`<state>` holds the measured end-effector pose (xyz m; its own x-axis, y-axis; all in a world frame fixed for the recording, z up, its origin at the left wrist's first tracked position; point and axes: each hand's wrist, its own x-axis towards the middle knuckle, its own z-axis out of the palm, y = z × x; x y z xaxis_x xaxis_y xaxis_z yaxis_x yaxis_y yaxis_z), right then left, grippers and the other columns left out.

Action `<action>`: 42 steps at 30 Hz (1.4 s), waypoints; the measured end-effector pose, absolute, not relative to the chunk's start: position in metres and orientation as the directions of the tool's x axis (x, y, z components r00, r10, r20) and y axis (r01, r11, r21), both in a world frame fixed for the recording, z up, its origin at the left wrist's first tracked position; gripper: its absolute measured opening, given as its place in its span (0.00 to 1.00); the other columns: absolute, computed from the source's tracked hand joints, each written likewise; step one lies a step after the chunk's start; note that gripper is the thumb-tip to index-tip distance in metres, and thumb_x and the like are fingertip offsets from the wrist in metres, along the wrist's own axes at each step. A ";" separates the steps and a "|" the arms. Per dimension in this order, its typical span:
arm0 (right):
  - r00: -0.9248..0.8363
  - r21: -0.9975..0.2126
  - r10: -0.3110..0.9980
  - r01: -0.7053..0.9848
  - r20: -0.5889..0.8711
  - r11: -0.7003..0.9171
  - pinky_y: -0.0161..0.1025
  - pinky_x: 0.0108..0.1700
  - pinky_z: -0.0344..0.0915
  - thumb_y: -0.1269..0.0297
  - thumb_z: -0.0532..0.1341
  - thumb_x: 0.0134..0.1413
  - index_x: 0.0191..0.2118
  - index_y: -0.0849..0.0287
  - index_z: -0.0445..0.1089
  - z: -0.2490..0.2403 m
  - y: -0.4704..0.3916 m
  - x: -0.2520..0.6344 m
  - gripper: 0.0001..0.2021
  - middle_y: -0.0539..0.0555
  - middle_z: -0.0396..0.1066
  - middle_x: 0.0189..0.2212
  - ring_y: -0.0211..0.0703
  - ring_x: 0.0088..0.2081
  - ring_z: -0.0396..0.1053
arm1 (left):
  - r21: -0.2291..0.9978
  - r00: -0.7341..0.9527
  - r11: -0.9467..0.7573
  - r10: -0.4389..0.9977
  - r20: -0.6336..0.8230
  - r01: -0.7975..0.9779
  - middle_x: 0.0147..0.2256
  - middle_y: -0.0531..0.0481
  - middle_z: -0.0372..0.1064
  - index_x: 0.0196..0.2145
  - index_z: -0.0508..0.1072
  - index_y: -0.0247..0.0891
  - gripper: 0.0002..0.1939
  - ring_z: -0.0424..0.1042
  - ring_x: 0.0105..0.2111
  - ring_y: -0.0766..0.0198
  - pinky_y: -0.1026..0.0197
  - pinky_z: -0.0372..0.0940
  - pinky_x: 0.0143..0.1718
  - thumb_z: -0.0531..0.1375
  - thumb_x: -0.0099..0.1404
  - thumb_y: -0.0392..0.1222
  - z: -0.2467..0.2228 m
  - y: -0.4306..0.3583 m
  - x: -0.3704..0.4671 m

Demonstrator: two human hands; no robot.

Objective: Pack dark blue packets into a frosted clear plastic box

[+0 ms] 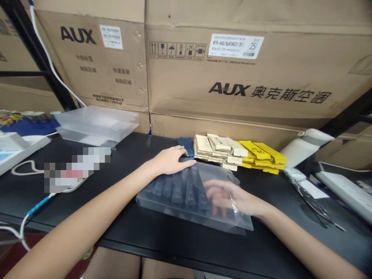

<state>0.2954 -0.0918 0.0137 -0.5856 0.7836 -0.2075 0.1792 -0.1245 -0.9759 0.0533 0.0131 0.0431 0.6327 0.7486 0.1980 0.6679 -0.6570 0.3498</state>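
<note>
A clear plastic pouch [180, 215] lies on the black table, with several dark blue packets [178, 188] fanned out side by side inside it. My right hand [222, 195] is inside the pouch, seen through the film beside the packets; its fingers are curled, and what they hold, if anything, is blurred. Above the pouch's far edge, my left hand [171, 159] reaches to dark blue packets [186, 145] behind the pouch, its fingertips on them and its thumb apart. Cream packets [216, 149] and yellow packets [261, 155] are stacked to the right of these.
Large cardboard boxes [180, 77] stand behind the table [128, 155]. Clear plastic trays or sleeves [95, 122] are at the back left, near a blurred-out device with a cable [37, 205]. A white bottle [305, 147], glasses [312, 201] and a power strip [348, 193] lie right.
</note>
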 end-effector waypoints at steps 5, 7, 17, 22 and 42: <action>-0.580 -0.976 0.787 0.177 -0.208 -0.128 0.31 0.25 0.72 0.57 0.68 0.53 0.53 0.57 0.64 0.014 -0.092 0.294 0.24 0.52 0.73 0.37 0.38 0.30 0.76 | 0.373 0.638 -0.687 0.723 0.263 0.624 0.46 0.41 0.73 0.43 0.73 0.36 0.24 0.72 0.47 0.51 0.53 0.65 0.51 0.53 0.66 0.60 0.043 0.013 0.054; -0.578 -0.976 0.789 0.174 -0.207 -0.129 0.31 0.25 0.72 0.57 0.68 0.53 0.53 0.57 0.64 0.014 -0.092 0.294 0.23 0.52 0.73 0.36 0.38 0.30 0.76 | 0.374 0.635 -0.688 0.722 0.275 0.622 0.44 0.41 0.74 0.42 0.73 0.36 0.22 0.73 0.46 0.52 0.54 0.66 0.49 0.53 0.67 0.58 0.043 0.012 0.054; -0.575 -0.974 0.788 0.182 -0.219 -0.138 0.31 0.25 0.71 0.57 0.68 0.53 0.53 0.58 0.64 0.013 -0.092 0.295 0.24 0.52 0.72 0.37 0.38 0.30 0.76 | 0.377 0.631 -0.703 0.710 0.313 0.603 0.45 0.42 0.74 0.42 0.73 0.37 0.19 0.73 0.46 0.52 0.53 0.66 0.50 0.53 0.67 0.55 0.042 0.014 0.053; -0.574 -0.974 0.790 0.190 -0.215 -0.127 0.31 0.25 0.71 0.57 0.68 0.53 0.52 0.57 0.64 0.013 -0.093 0.295 0.23 0.51 0.72 0.36 0.38 0.30 0.76 | 0.368 0.673 -0.717 0.691 0.265 0.592 0.49 0.43 0.73 0.46 0.73 0.38 0.21 0.72 0.49 0.52 0.52 0.65 0.51 0.51 0.68 0.55 0.043 0.014 0.052; -0.583 -0.973 0.784 0.197 -0.214 -0.120 0.31 0.25 0.72 0.57 0.68 0.54 0.53 0.58 0.64 0.014 -0.092 0.295 0.24 0.52 0.72 0.36 0.38 0.30 0.76 | 0.393 0.669 -0.711 0.694 0.265 0.583 0.48 0.42 0.73 0.44 0.73 0.37 0.19 0.72 0.48 0.53 0.53 0.66 0.50 0.53 0.68 0.54 0.045 0.013 0.052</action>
<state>0.2950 -0.0918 0.0142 -0.5828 0.7838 -0.2145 0.1970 -0.1198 -0.9731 0.0521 0.0128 0.0447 0.6691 0.6945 0.2645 0.5829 -0.7113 0.3929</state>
